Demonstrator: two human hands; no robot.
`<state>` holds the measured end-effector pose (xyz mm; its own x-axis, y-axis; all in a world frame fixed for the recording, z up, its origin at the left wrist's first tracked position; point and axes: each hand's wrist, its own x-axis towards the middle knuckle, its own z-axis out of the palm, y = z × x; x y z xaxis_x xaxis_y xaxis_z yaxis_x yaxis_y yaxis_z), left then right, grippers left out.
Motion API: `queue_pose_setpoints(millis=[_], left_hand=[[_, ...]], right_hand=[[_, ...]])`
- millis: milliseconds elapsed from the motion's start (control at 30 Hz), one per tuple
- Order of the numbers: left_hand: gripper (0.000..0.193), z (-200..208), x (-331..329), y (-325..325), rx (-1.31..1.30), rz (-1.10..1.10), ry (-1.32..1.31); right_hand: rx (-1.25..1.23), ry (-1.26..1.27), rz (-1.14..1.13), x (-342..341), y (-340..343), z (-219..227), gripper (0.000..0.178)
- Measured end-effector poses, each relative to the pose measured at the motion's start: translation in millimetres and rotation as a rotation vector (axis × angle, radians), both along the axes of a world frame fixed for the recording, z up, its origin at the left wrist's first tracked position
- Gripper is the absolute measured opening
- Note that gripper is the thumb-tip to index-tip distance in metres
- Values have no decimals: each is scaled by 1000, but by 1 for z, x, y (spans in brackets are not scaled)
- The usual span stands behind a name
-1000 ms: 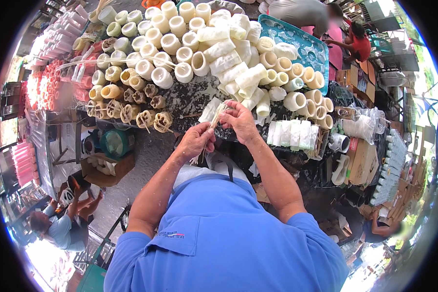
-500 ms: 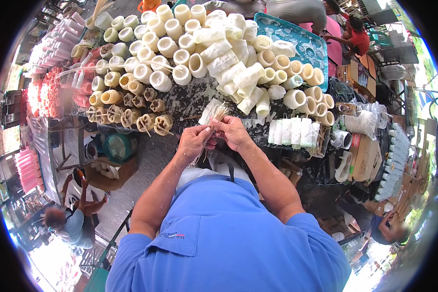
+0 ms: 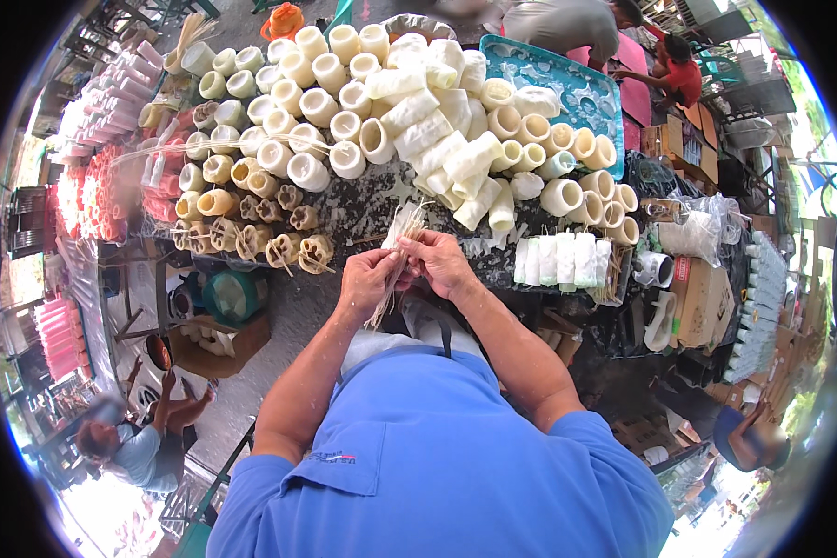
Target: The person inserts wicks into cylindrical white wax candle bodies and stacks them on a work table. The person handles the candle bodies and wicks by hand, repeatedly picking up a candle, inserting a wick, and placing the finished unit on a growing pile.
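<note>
A bundle of thin, straw-coloured strands (image 3: 410, 221) is pinched between my two hands at the near edge of the dark table. My left hand (image 3: 370, 275) grips its lower part with closed fingers, and my right hand (image 3: 440, 265) closes on it from the other side. Loose strand ends fan out above and below my fingers. A whitish patch shows among the strands' upper ends; I cannot tell what it is. Ahead lies a pile of white wax-like cylinders (image 3: 435, 130). To the right of my hands stands a row of smaller white cylinders (image 3: 564, 259).
Hollow cream cups (image 3: 318, 105) crowd the table's far left, with brownish ones (image 3: 252, 242) along its near edge. A blue tray (image 3: 591, 86) lies at the far right. Cardboard boxes (image 3: 703, 296) stand to the right. Other people are nearby, including a person in a red shirt (image 3: 684, 84).
The table scene has shifted slightly in the picture. Both hands keep hold of the strands, whose upper ends now stand more upright.
</note>
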<state>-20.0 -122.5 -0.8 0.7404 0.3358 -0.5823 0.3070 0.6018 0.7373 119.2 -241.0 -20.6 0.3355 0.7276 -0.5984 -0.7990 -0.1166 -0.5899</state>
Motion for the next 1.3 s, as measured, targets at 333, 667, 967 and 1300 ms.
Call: queue_pose_setpoints(millis=[333,667,967,1300], left_hand=[[31,-5,-6,-1,82,-91,87],[28,16,-2,8,439,-422,167],[22,11,11,-5,937,-628,116],[28,14,32,-15,357,-699,71]], right_hand=[[-26,22,-44,0,2,3,15],[-26,37,-116,-7,3,-4,15],[157,120,-258,-7,-22,-9,13],[115,-43,-220,16,-63,-13,11]])
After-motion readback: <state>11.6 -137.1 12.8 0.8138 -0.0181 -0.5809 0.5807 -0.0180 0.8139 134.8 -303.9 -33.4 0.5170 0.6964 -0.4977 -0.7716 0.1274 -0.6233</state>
